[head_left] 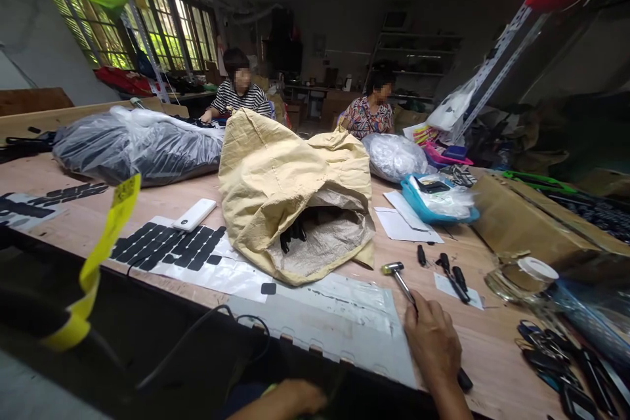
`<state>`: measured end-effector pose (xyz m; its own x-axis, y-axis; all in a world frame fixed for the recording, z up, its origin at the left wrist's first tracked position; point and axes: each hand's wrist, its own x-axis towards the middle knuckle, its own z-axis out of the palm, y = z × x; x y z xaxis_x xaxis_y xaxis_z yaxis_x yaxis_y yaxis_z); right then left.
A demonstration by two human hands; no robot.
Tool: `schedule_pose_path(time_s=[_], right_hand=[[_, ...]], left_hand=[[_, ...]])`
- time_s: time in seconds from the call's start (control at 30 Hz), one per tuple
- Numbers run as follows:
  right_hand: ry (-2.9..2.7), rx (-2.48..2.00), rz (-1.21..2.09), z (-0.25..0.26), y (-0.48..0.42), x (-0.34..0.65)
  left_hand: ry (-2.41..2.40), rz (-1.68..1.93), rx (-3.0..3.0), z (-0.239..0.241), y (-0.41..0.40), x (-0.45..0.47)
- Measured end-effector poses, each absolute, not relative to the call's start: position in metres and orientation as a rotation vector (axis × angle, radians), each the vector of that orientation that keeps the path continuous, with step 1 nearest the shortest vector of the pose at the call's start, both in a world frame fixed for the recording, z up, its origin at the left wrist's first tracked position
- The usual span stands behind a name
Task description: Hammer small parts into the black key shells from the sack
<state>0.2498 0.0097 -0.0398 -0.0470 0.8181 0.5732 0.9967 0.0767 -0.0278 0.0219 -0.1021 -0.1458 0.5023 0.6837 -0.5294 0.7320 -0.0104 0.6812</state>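
My right hand (434, 341) is closed round the handle of a small hammer (404, 285) at the right front of the table. The hammer's metal-and-yellow head points away from me, and its dark handle end sticks out below my wrist. My left hand (304, 396) is low at the table's front edge, blurred and in shadow, its fingers not readable. A grey sheet (339, 315) lies left of my right hand. Behind it slumps a large beige cloth sack (290, 177), its mouth towards me, with dark pieces inside.
Black rounded pads (170, 246) on white backing and a white power bank (195, 214) lie left. Plastic-wrapped bundles, a blue basket (418, 207), dark-handled tools (453, 279), a glass jar (516, 282) and a cardboard box (531, 223) surround the sack. Two people sit across the table.
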Motion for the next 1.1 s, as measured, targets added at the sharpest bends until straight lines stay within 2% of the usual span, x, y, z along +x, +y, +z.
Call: schedule_pose_path(time_s=[0.13,0.3,0.4,0.5,0.6,0.93,1.1], right_hand=[[-1.912,-1.812,-0.562,-0.037,0.008,0.247],[-1.915,-1.811,-0.562,-0.034,0.006,0.245],[-1.914,-1.802,-0.551,-0.035,0.006,0.245],[-1.904,-1.801,-0.563,-0.038,0.008,0.245],[-1.906,-1.79,-0.583,-0.04,0.009,0.246],[-1.891,-1.82,-0.503,-0.038,0.009,0.244],[-1.886,-1.819,-0.509,-0.031,0.007,0.24]], left_hand=[[1.31,-0.09,1.872,-0.09,-0.112,0.016],[1.009,0.286,1.903,0.019,-0.081,-0.001],[1.531,0.614,1.746,0.051,-0.038,-0.021],[2.198,0.694,1.579,0.057,0.002,-0.044],[2.591,0.495,1.387,0.053,0.026,-0.061],[2.646,0.394,1.131,0.055,0.04,-0.067],[2.627,0.586,1.242,0.053,0.016,-0.065]])
